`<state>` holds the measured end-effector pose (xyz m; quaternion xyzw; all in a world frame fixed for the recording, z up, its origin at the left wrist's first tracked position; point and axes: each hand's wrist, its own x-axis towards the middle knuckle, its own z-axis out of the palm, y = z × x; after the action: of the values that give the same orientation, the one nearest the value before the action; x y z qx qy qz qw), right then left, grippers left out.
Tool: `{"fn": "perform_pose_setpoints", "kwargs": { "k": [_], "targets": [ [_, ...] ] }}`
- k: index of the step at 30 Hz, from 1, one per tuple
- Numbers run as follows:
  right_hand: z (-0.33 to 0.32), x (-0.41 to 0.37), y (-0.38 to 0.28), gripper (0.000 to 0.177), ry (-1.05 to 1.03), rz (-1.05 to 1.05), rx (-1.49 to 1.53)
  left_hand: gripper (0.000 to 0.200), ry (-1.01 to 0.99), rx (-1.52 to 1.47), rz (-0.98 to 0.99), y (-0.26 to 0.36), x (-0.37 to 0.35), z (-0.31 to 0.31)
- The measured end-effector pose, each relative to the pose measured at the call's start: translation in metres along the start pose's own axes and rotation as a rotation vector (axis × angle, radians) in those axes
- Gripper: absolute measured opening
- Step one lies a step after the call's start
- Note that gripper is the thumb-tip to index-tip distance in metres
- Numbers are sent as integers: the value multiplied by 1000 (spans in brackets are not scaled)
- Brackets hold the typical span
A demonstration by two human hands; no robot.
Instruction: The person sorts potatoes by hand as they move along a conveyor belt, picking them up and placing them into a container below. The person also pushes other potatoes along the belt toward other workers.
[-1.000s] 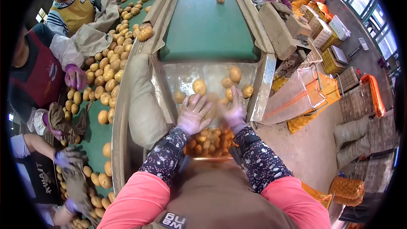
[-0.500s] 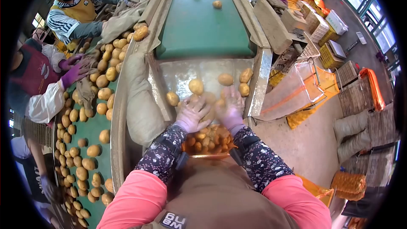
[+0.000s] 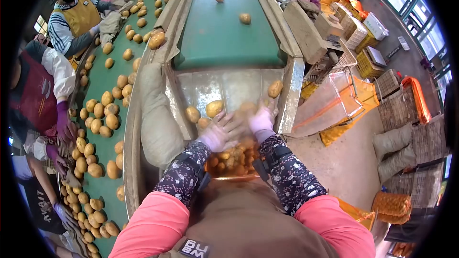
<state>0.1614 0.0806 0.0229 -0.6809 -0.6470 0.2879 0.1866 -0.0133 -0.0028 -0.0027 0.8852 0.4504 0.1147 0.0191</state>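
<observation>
At the lower end of the metal chute (image 3: pixel 224 83), my left hand (image 3: pixel 221 131) in a pale glove lies with fingers stretched to the right, holding nothing. A potato (image 3: pixel 214 108) sits just above its fingers, and another potato (image 3: pixel 192 114) is further left. My right hand (image 3: pixel 263 117), also gloved, has its fingers apart beside a motion-smeared potato (image 3: pixel 247 108). Against the chute's right wall rests one more potato (image 3: pixel 275 89). Below my hands, an orange mesh bag (image 3: pixel 234 177) at my waist holds many potatoes, partly hidden by my wrists.
A green conveyor belt (image 3: pixel 227 38) carrying a few potatoes leads down to the chute. On the left, another belt (image 3: pixel 107 150) with many potatoes is lined by gloved co-workers. A frame with mesh bag (image 3: pixel 330 102) stands to the right, near stacked baskets (image 3: pixel 399 107).
Potatoes at the chute's right side have mostly gone from view; one there sits higher. My hands have shifted slightly. On the left belt, potatoes have moved and co-workers' hands have changed place.
</observation>
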Motion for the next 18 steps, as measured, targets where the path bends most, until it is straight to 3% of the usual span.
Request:
{"fn": "perform_pose_setpoints", "kwargs": {
  "k": [3, 5, 8, 12, 14, 18],
  "targets": [
    [-7, 3, -10, 58, -148, -57, -382, 59, 11, -51, -2, 0, 2, -1],
    [-10, 2, -9, 52, -126, -105, -410, 59, 23, -33, 15, 0, 2, -2],
    [-8, 5, -6, 44, -6, -45, 106, 61, 28, -11, 21, 0, 3, -2],
    [-8, 2, -9, 42, -144, 260, 1013, 62, 48, -20, 14, -1, 2, 1],
    [-4, 1, -7, 44, -175, 313, 1252, 62, 55, -26, 15, -1, 1, 2],
    [25, 8, 22, 52, -163, 202, 1300, 61, 64, -24, 12, 0, 2, 0]
  ]
}}
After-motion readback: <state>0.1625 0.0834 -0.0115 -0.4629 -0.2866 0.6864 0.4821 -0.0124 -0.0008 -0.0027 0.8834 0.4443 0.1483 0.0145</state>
